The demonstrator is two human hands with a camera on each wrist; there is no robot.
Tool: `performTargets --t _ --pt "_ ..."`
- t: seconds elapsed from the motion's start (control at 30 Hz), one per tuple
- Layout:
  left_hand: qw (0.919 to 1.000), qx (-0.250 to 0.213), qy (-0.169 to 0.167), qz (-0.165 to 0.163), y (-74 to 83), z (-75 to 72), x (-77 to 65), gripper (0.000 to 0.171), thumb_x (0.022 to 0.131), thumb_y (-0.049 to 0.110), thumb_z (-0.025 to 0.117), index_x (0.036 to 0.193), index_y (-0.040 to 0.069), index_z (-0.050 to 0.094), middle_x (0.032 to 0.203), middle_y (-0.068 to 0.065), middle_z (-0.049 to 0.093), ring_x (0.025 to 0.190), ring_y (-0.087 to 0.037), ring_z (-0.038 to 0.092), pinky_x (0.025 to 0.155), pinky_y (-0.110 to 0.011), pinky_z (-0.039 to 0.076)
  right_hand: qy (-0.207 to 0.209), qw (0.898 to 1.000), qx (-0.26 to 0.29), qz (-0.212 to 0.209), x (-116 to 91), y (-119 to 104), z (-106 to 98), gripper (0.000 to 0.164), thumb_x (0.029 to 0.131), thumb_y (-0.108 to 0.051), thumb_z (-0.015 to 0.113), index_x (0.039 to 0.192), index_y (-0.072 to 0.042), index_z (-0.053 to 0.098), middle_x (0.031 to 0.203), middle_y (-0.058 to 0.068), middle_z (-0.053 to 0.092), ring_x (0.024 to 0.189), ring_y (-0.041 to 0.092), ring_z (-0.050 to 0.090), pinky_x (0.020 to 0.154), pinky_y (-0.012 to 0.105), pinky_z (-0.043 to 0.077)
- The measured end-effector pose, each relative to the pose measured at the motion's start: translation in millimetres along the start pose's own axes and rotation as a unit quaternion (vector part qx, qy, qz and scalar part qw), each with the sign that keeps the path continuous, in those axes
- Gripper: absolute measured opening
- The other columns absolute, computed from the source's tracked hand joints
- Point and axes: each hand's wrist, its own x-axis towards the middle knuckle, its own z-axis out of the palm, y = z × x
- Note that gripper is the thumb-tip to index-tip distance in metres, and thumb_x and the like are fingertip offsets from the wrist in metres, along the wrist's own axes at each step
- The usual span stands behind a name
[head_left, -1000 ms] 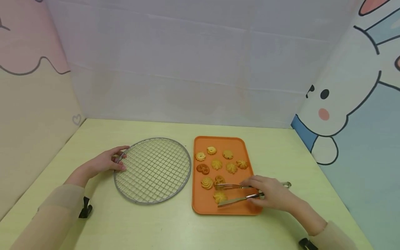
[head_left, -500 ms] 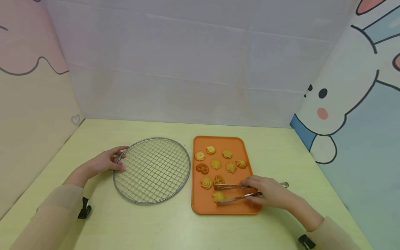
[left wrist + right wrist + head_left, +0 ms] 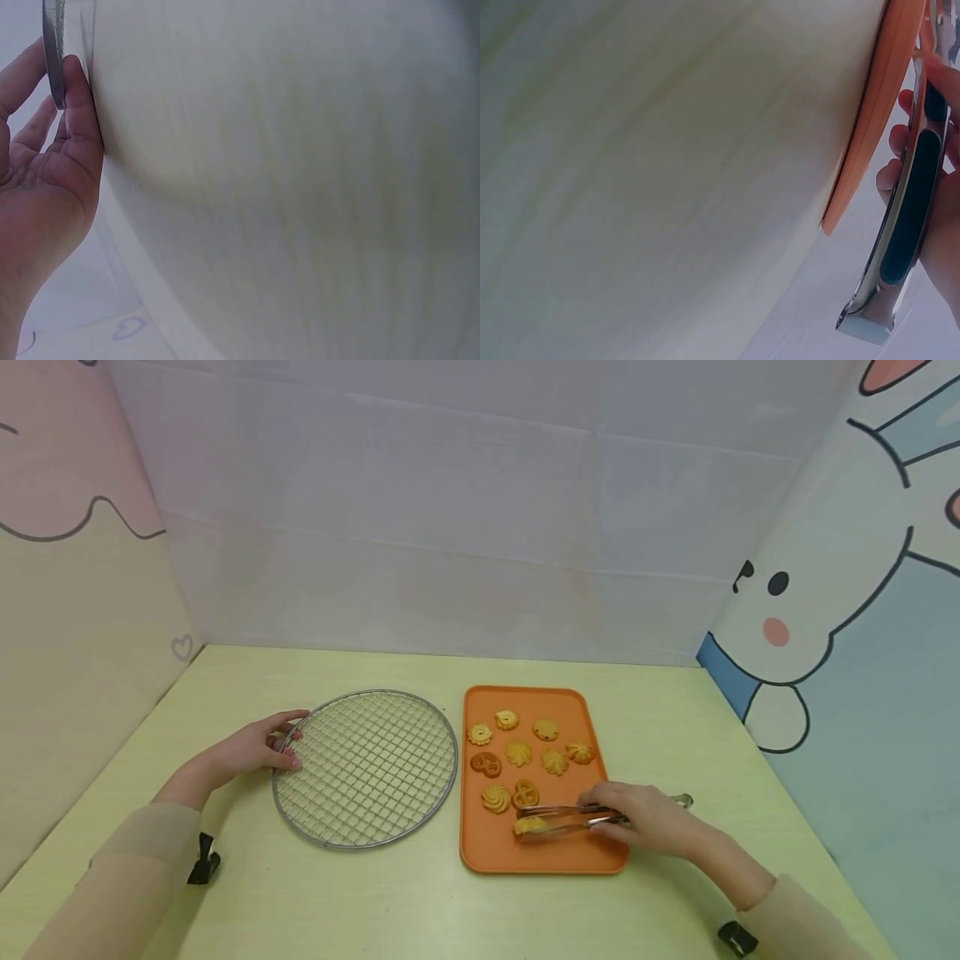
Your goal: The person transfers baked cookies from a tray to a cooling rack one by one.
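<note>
My left hand (image 3: 258, 750) pinches the left rim of a round wire cooling rack (image 3: 365, 768) on the table, thumb on the near side and fingers behind; in the left wrist view the metal rim runs between them. My right hand (image 3: 648, 817) grips metal tongs (image 3: 915, 202) with dark inlaid handles, over the front right of an orange tray (image 3: 510, 857). The tong tips reach left and lie on both sides of a yellow flower-shaped cookie (image 3: 529, 827), partly covering it. Just behind it sit a pretzel-shaped cookie (image 3: 526, 792) and a swirled cookie (image 3: 496, 798).
Several more cookies lie on the rear part of the tray, among them a brown pretzel (image 3: 486, 765) and a round dotted cookie (image 3: 546, 729). A narrow strip of table (image 3: 450, 893) parts rack and tray. Walls with cartoon drawings enclose the back and sides.
The tong tips have drawn together around the yellow flower-shaped cookie at the front, which now looks narrower between them. The left hand and the rack have stayed in place.
</note>
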Motion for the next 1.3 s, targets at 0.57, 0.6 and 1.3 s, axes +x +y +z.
performTargets --t 0.57,0.6,1.3 --pt "1.0 -0.005 -0.002 -0.001 1.4 0.3 -0.3 0.093 0.079 0.024 0.077 0.15 0.006 0.019 0.135 -0.027 0.035 0.111 -0.031 0.046 0.083 -0.024 0.039 -0.001 1.0 0.007 0.013 9 8 2 0.017 0.093 -0.026 0.061 0.109 -0.02 0.062 0.101 -0.01 0.065 0.086 0.004 0.06 0.072 0.028 0.051" --pt "1.0 -0.005 -0.002 -0.001 1.2 0.3 -0.2 0.093 0.079 0.024 0.077 0.15 0.007 0.019 0.135 -0.027 0.035 0.11 -0.03 0.046 0.083 -0.024 0.039 0.001 1.0 0.007 0.011 9 9 2 0.017 0.093 -0.026 0.061 0.108 -0.02 0.062 0.101 -0.01 0.065 0.085 0.003 0.06 0.071 0.028 0.051" --pt "0.9997 -0.022 0.001 0.003 -0.3 0.5 -0.3 0.093 0.077 0.021 0.078 0.15 0.007 0.021 0.129 -0.024 0.04 0.088 -0.014 0.049 0.077 -0.022 0.041 0.028 1.0 -0.007 0.013 29 1 -23 0.018 0.091 -0.022 0.064 0.108 -0.018 0.061 0.098 -0.007 0.066 0.079 0.002 0.058 0.066 0.025 0.049"
